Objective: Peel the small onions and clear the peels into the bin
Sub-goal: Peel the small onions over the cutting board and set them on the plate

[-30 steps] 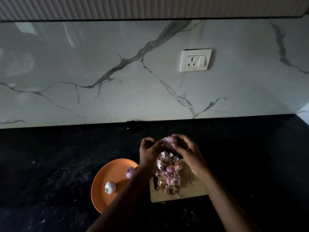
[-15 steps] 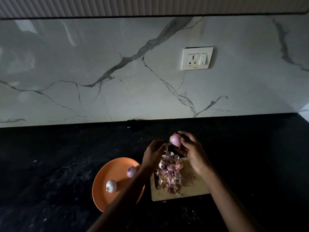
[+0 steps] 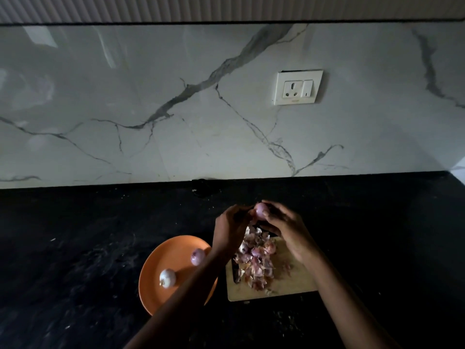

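Right hand: my right hand (image 3: 286, 227) curls its fingers round a small pink onion (image 3: 261, 210), raised above the far end of the cutting board (image 3: 294, 283).
Left hand: my left hand (image 3: 230, 229) pinches that onion's left side.
Peels: a peel heap (image 3: 256, 263) lies on the board.
Plate: the orange plate (image 3: 161, 263) on the bench (image 3: 75, 248) holds two onions (image 3: 197, 256).

Overall: dim, underexposed toward the bottom
Brightest area: marble backsplash (image 3: 176, 109), with soft pale glare patches at upper left
Countertop (image 3: 75, 273): near black, surface detail mostly lost
Hands: left hand (image 3: 230, 229) and right hand (image 3: 286, 229) dark, slightly soft at the fingers
Plate (image 3: 163, 260): muted orange, readable
Edges: wide-angle bowing along the top line, corners darker
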Tool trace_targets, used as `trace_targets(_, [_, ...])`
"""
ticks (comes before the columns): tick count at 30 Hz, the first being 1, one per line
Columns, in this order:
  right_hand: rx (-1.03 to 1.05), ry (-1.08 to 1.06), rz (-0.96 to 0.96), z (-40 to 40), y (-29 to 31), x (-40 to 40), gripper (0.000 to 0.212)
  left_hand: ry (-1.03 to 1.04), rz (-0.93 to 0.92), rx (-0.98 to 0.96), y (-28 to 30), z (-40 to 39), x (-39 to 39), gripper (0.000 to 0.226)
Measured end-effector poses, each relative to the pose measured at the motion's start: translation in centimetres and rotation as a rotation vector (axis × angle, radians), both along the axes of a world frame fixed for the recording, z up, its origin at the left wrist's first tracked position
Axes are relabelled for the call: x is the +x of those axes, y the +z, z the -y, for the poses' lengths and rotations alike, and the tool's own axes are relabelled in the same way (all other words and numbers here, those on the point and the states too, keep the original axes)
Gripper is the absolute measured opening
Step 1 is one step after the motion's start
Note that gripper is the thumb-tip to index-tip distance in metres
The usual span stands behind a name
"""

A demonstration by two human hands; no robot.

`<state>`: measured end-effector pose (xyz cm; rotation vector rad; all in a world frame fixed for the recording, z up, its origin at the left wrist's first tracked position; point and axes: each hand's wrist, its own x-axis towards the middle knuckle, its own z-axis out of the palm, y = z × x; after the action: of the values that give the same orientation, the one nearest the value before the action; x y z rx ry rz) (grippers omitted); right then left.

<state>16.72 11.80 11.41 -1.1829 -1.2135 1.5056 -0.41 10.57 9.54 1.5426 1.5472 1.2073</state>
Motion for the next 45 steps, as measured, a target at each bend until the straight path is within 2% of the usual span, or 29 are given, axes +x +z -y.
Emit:
trace_targets(4, [-0.012,0.039,-0.053,0.3,0.4,-0.1,0.068,0.038,-0.088,0.096,-0.3,0.2,0.3,0.013])
trace_targets(8, [-0.026,0.026,-0.072,0.5,0.6,-0.3,0.055,0.084,-0.127,0.165,-0.2,0.6,0.8,0.008])
trace_targets(11, [-0.033,0.033,-0.076,0.6,0.6,-0.4,0.057,0.098,-0.123,0.123,0.0,0.7,0.8,0.009])
trace_targets(14, [-0.027,0.037,-0.060,0.7,0.8,-0.4,0.052,0.101,-0.051,0.066,0.0,0.5,0.7,0.008])
trace_targets(17, [0.003,0.028,-0.005,0.4,1.1,-0.3,0.053,0.041,0.150,-0.013,0.6,0.5,0.8,0.011])
trace_targets(21, [0.069,0.045,0.074,0.1,1.0,-0.1,0.037,-0.020,0.255,-0.002,0.4,0.2,0.7,0.023])
trace_targets(24, [0.088,0.039,0.100,0.0,1.1,-0.2,0.040,0.021,0.371,-0.036,0.0,-0.1,0.9,0.029])
trace_targets(27, [0.089,0.039,0.121,-0.2,1.0,-0.3,0.043,0.050,0.477,-0.045,0.1,0.1,1.2,0.025])
trace_targets(35, [0.088,-0.001,0.126,-0.1,0.6,-0.5,0.036,0.141,0.438,-0.073,0.1,0.3,1.5,0.008])
trace_targets(39, [0.037,-0.026,0.073,-0.1,0.3,0.0,0.049,0.075,0.353,-0.135,-0.3,0.1,0.5,0.026])
trace_targets(42, [0.026,-0.014,0.031,-0.3,0.4,0.3,0.045,0.044,0.455,-0.192,0.4,0.1,0.3,0.032])
trace_targets(45, [0.025,-0.051,0.022,-0.5,0.6,0.2,0.060,-0.045,0.508,-0.217,1.1,0.0,0.5,0.024])
